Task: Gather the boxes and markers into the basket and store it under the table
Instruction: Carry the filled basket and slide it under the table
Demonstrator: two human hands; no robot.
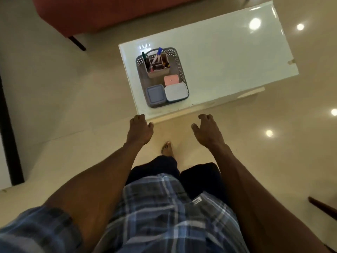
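Observation:
A grey perforated basket (179, 63) shows inside the outline of the glossy pale table top (228, 57), at its left end. Whether it lies on the top or beneath it, seen through the surface, I cannot tell. It holds a beige caddy (156, 71) with several markers (158, 53), a pink box (171, 80), a blue box (156, 94) and a white box (176, 92). My left hand (140, 130) and my right hand (207, 131) hover over the floor just short of the table's near edge, fingers loosely curled, holding nothing.
A red-brown sofa (109, 13) with a dark leg stands beyond the table. A dark upright edge (11, 134) runs along the left. My bare foot (166, 148) is on the shiny tiled floor between my arms. Dark furniture shows at the lower right (322, 207).

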